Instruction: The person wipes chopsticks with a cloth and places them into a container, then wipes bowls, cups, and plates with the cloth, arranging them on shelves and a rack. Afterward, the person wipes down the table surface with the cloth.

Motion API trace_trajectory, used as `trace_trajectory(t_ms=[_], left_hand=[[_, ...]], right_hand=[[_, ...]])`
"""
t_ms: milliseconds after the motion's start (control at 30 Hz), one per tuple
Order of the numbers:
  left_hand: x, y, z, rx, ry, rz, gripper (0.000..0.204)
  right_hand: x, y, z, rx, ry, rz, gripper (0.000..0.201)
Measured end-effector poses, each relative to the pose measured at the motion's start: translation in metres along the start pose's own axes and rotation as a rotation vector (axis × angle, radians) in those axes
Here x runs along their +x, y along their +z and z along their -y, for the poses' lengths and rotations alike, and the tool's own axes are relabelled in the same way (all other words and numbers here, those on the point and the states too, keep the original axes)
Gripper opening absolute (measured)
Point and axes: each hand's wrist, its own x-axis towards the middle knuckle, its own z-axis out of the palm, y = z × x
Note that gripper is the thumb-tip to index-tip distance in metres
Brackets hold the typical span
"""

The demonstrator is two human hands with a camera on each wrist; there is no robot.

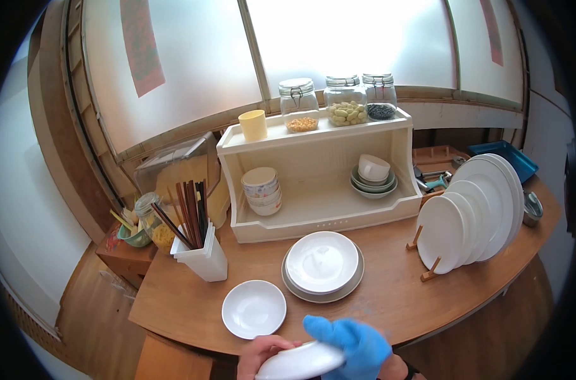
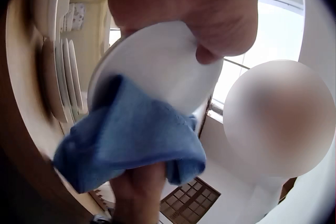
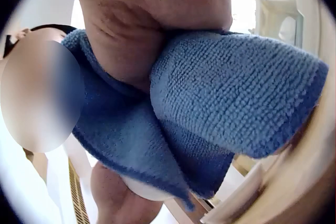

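My left hand (image 1: pixel 261 352) grips a shallow white dish (image 1: pixel 299 364) by its edge, low in the head view and close to the table's front. The left wrist view shows the thumb curled over the rim of that dish (image 2: pixel 157 61). A blue cloth (image 1: pixel 356 345) wraps the dish's opposite side. My right hand (image 3: pixel 152 19) holds this towelling cloth (image 3: pixel 231 87) against the dish, its fingers hidden in the folds. Just beyond the hands sits a white bowl (image 1: pixel 254 309). Behind it on the right, a white dish (image 1: pixel 322 261) rests stacked on larger plates (image 1: pixel 357 283).
White plates (image 1: pixel 441 234) stand upright in a wooden rack (image 1: pixel 430 272) on the right. A white holder (image 1: pixel 202 258) with chopsticks is at left. Across the back, a cream shelf (image 1: pixel 319 225) bears bowls, a yellow cup (image 1: pixel 253 125) and glass jars (image 1: pixel 346 104).
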Motion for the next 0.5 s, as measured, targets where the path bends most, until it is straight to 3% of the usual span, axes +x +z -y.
trace_trajectory(t_ms=[33, 100, 167, 333, 400, 433, 500], left_hand=[[-0.002, 0.002, 0.004, 0.161, 0.203, -0.029, 0.046], [-0.002, 0.014, 0.010, 0.047, 0.253, -0.068, 0.043], [0.001, 0.026, 0.011, -0.053, 0.331, -0.115, 0.040], [-0.012, 0.035, 0.022, 0.045, 0.214, -0.216, 0.045], [-0.012, 0.033, 0.023, 0.328, 0.257, -0.249, 0.053], [-0.012, 0.027, 0.020, 0.293, 0.258, -0.209, 0.061], [-0.014, 0.006, 0.019, 0.515, 0.345, -0.169, 0.052]], right_hand=[[-0.001, 0.000, 0.004, 0.106, 0.001, 0.015, 0.021], [-0.006, 0.009, 0.015, 0.215, 0.010, 0.036, 0.021], [-0.017, 0.024, 0.028, 0.395, 0.172, -0.408, 0.023], [-0.074, 0.042, -0.029, 0.448, 0.279, -0.280, 0.024], [-0.077, 0.041, -0.042, 0.470, 0.304, -0.231, 0.026], [-0.078, 0.039, -0.049, 0.482, 0.319, -0.208, 0.027], [-0.070, 0.032, -0.056, 0.507, 0.353, -0.161, 0.030]])
